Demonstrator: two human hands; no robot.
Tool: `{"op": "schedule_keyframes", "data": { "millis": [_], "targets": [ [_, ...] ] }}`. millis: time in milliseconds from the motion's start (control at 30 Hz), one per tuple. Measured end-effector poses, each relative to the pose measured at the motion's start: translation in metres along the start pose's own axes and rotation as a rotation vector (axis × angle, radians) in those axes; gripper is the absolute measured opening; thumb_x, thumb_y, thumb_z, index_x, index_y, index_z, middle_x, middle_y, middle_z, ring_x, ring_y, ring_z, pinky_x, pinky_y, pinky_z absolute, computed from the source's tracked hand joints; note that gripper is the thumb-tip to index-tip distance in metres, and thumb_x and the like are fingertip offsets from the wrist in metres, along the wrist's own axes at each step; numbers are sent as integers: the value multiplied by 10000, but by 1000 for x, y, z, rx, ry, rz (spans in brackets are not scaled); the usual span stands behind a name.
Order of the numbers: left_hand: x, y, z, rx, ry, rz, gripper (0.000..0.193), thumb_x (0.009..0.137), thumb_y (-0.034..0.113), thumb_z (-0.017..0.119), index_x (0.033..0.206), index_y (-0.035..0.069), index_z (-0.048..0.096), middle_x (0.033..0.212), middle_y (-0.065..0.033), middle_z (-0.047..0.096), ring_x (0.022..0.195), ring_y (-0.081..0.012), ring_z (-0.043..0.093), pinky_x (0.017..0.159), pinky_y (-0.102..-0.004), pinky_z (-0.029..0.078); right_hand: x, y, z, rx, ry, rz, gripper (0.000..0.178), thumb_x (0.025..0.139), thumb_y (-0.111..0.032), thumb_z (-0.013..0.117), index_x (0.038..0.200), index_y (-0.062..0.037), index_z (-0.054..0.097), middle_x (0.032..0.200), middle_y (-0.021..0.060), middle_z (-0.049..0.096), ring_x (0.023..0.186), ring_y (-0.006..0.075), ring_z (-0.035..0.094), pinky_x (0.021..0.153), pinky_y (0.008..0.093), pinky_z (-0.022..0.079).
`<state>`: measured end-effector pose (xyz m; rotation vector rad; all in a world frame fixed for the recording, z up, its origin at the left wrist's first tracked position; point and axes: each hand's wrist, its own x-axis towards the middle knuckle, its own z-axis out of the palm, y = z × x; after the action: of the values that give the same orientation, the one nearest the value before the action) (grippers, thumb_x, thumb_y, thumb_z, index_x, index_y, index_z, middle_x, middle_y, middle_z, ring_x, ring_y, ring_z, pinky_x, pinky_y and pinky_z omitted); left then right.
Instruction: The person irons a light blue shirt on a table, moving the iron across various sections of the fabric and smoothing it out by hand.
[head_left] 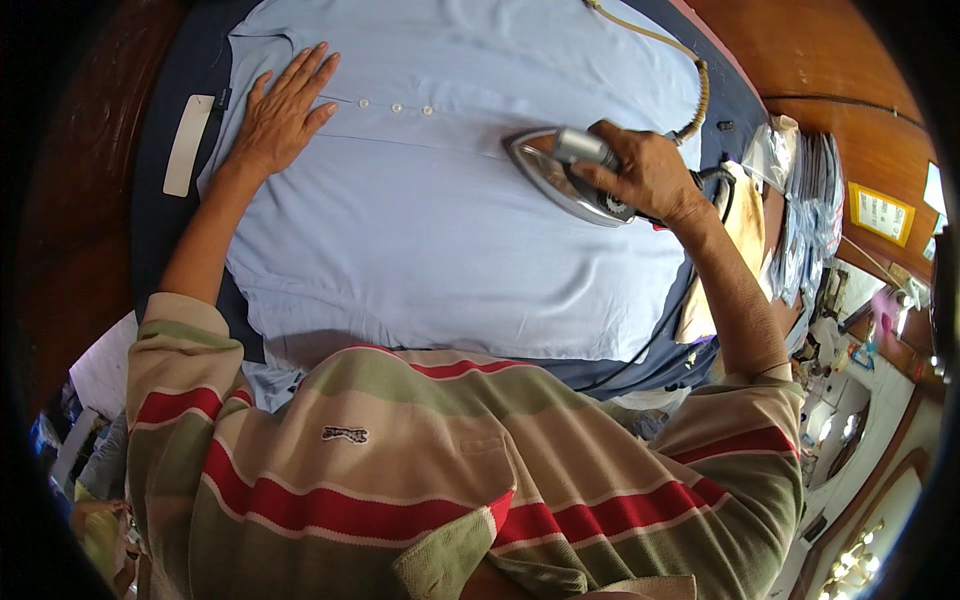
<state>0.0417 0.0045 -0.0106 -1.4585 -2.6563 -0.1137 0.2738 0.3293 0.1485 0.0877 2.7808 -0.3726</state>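
Observation:
A light blue shirt (400, 230) lies spread over a dark blue cloth, with a few white buttons (397, 108) in a row near its upper left. Flat on the fabric at the left rests my left hand (284, 115), its fingers stretched out beside the buttons. My right hand (645, 170) is wrapped round the handle of a clothes iron (570, 185), whose pointed end faces left. The iron's soleplate is on the shirt, right of the buttons. Soft creases show in the fabric below the iron.
A coiled tan cord (690, 95) curves down the right side toward the iron. Beyond my right forearm, bagged folded garments (810, 215) form a stack. A white card (188, 145) lies left of the shirt. Small dark object (725, 126) sits on the cloth's right edge.

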Motion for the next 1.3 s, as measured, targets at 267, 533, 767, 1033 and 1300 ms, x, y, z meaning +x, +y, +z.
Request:
{"op": "schedule_keyframes", "data": {
  "millis": [267, 533, 767, 1033, 1300],
  "targets": [
    [-4, 2, -1, -14, -19, -45, 550, 938, 452, 349, 1435, 258, 214, 1493, 32, 205, 1366, -148, 202, 1099, -450, 140, 8, -6, -5, 12, -68, -48, 393, 795, -432, 580, 878, -49, 557, 639, 178, 604, 619, 367, 598, 594, 418, 481],
    [-2, 5, -9, -208, 17, -104, 530, 946, 432, 333, 1434, 255, 225, 1497, 32, 196, 1372, -152, 186, 1098, -447, 123, 48, -23, -26, 72, 20, -56, 413, 813, -428, 575, 969, -47, 599, 712, 183, 641, 686, 346, 637, 654, 411, 509],
    [4, 0, -6, 28, -43, -196, 494, 964, 378, 296, 1435, 246, 226, 1500, 34, 184, 1380, -157, 156, 1095, -438, 124, 125, -60, -23, -95, 42, -159, 453, 823, -488, 568, 988, -68, 615, 770, 143, 667, 679, 290, 659, 664, 385, 529],
    [-1, -5, -6, -180, 53, -219, 506, 971, 357, 271, 1438, 168, 224, 1493, -30, 214, 1376, -193, 183, 1091, -400, 151, 164, -74, -34, -22, 84, -312, 506, 825, -517, 555, 1043, -64, 617, 772, 147, 667, 701, 256, 674, 686, 362, 538],
    [-34, -19, -55, -616, 523, -349, 421, 933, 249, 455, 1326, 101, 432, 1302, -121, 483, 1208, -284, 452, 1017, -366, 325, 203, -133, -46, -106, 69, -529, 531, 838, -467, 561, 1104, -7, 583, 825, 205, 660, 737, 285, 672, 709, 352, 542]
  ]
}}
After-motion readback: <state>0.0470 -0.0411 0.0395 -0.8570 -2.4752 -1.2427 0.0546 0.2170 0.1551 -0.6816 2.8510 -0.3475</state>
